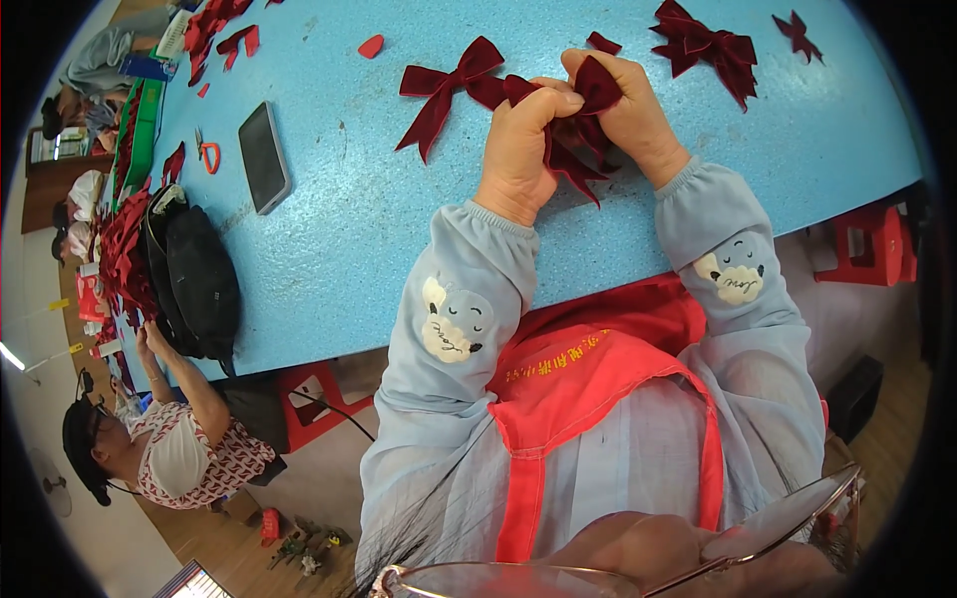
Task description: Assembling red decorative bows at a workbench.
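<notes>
Both my hands meet over the blue table (349, 209), pinching one dark red velvet ribbon bow (573, 135). My left hand (523, 149) grips its lower left part, fingers closed on the fabric. The bow's upper loop is held by my right hand (628, 115), thumb on top. The ribbon tails hang down between my wrists. A finished dark red bow (449, 85) lies just left of my hands, touching the piece I hold.
Two more bows (708, 45) lie at the far right. A phone (264, 156), orange scissors (207, 151), a black bag (199, 279) and a heap of red ribbon (125, 254) sit at left. Another person (169, 439) sits at the lower left. Red stools (872, 244) stand beside me.
</notes>
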`<action>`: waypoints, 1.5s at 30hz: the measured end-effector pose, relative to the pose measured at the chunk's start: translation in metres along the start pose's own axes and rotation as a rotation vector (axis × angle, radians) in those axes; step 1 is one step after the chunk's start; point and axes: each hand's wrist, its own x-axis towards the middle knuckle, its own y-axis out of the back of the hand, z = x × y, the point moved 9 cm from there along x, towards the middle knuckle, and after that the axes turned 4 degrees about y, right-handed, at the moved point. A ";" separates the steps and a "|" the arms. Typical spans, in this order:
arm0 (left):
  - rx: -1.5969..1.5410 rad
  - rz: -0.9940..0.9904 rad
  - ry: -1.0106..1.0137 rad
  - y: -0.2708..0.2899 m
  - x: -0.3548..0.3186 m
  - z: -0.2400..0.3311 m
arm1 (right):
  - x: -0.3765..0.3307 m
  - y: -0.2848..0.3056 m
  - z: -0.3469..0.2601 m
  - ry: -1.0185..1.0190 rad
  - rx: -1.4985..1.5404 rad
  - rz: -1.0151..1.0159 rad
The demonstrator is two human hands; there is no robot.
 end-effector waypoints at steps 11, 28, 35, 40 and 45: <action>-0.004 0.066 0.017 -0.001 -0.002 0.003 | 0.001 -0.002 -0.004 -0.024 0.078 0.035; -0.010 0.000 0.011 -0.006 0.001 -0.004 | -0.002 -0.001 0.009 -0.307 0.387 0.106; 0.036 -0.013 -0.018 -0.010 0.000 0.001 | 0.001 0.000 0.017 -0.330 0.163 0.083; 0.084 -0.004 0.118 0.006 0.003 -0.014 | 0.006 0.006 -0.057 0.458 -0.526 0.058; -0.008 -0.086 0.084 -0.007 -0.001 -0.011 | 0.005 0.001 -0.044 0.299 -0.472 -0.005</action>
